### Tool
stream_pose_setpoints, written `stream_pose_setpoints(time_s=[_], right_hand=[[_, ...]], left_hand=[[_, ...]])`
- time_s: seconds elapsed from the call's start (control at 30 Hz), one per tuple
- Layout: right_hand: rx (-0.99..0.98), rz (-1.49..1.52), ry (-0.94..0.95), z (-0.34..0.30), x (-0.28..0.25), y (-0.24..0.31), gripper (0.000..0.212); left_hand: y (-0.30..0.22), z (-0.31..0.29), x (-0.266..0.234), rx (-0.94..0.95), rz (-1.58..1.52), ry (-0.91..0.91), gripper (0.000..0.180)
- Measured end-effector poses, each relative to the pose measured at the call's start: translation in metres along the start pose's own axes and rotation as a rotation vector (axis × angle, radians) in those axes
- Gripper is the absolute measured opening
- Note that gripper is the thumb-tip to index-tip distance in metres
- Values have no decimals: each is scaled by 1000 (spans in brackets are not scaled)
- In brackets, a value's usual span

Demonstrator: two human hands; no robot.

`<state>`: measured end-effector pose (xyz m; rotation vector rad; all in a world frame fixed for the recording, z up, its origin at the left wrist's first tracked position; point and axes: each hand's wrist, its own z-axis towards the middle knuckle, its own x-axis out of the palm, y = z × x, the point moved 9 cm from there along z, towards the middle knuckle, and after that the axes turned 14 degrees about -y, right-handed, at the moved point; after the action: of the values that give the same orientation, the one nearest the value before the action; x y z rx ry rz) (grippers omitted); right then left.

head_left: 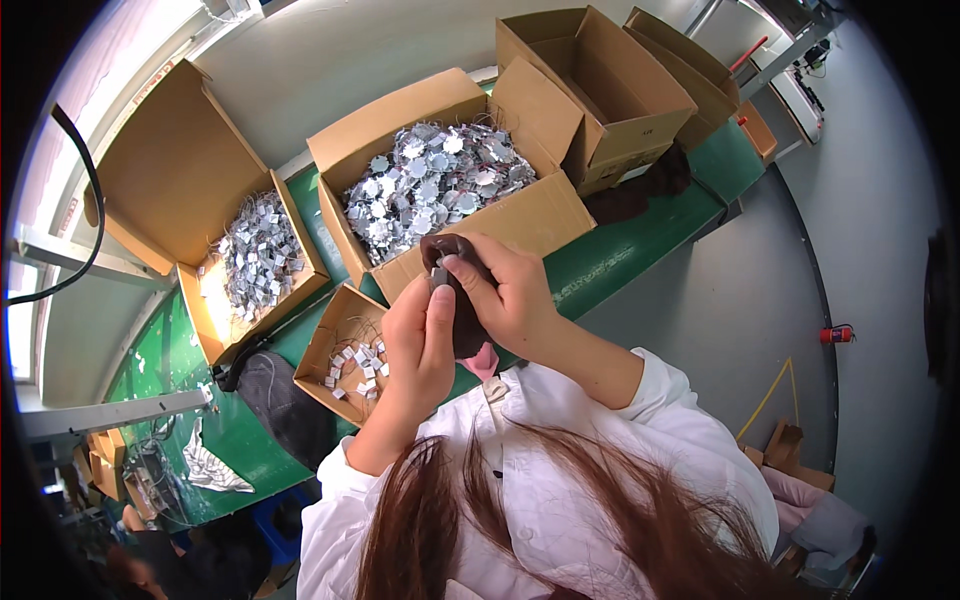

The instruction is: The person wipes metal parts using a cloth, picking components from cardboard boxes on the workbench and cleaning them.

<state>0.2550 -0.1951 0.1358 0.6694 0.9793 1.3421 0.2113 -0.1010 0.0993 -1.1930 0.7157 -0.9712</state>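
Note:
Both my hands are raised together in front of my chest. A dark brown soft piece (467, 318), like cloth, is gripped in my right hand (518, 295), its thumb bent over the upper end. Between the thumb and fingers of my left hand (420, 335) is a small grey block (439, 277), held against the brown piece's edge. Just below my left hand stands a small cardboard box (318, 352) with several small white blocks (362, 362) and thin wires. Beyond my hands, a large cardboard box (520, 222) is heaped with silvery flower-shaped pieces (430, 180).
An open box (205, 305) at the left holds small silvery square pieces (260, 250) with wires. Tall cartons (620, 95) stand at the back right of the green table (590, 285). A dark grey fabric item (288, 405) and striped cloth (208, 462) lie at the near left.

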Motion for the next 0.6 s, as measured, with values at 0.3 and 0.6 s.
stream_pose_setpoints(time_s=[0.3,0.6], right_hand=[[120,-14,-56,8,-12,-19,17],[-39,19,57,4,4,6,24]], left_hand=[[0,1,-9,-18,-20,-73,22],[2,4,-6,89,-40,-17,23]])
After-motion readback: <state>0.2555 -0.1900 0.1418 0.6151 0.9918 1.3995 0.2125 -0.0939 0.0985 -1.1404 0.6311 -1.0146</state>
